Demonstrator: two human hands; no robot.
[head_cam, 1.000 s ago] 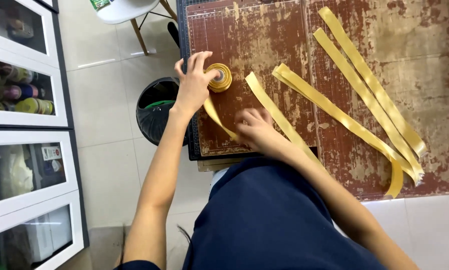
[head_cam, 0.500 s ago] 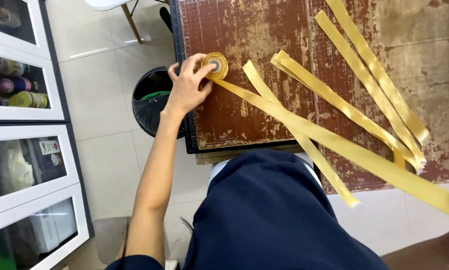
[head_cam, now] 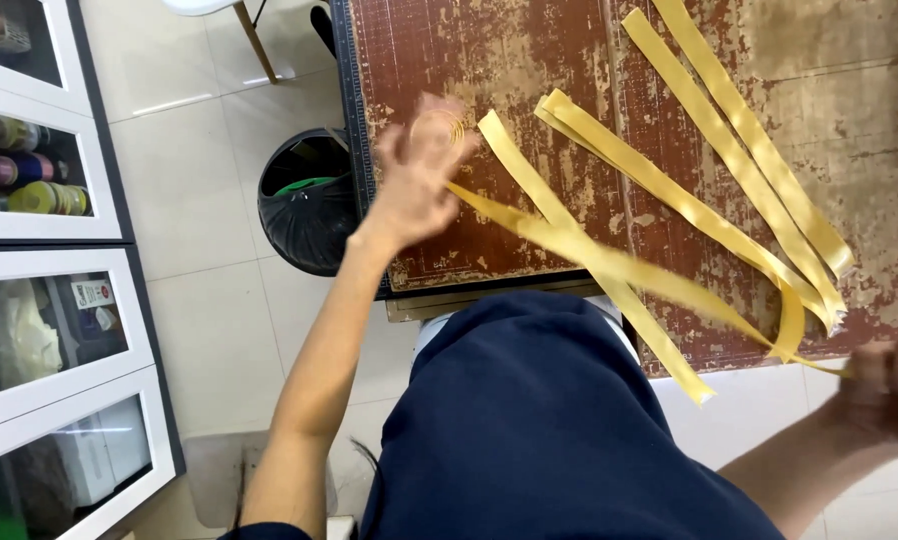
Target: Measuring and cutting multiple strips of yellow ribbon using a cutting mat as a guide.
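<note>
The left hand is raised over the near-left part of the worn reddish-brown cutting mat, its forearm stretched up from the lower left and its fingers loosely spread and blurred by motion; the small round roll of gold ribbon is seen just at its fingertips, but whether it is pinched or only touched cannot be told. From that roll a pulled-out length of gold ribbon is drawn slantwise across the mat's near edge to the right hand, which is closed in a fist on its far end, off the mat's near-right corner. The right hand is cut off by the picture's edge and blurred, so its fingers cannot be made out singly. Much of the mat's near edge is hidden by the dark blue garment of the person. Several cut strips of gold ribbon are laid slantwise on the mat's right half, one of them folded over at its end. A black round waste bin is stood on the tiled floor just left of the mat. Compared with half a second ago, the left hand has been lifted off the roll, on which it was then pressed flat, and the right hand, then out of view, has come into the picture with the ribbon's end.
</note>
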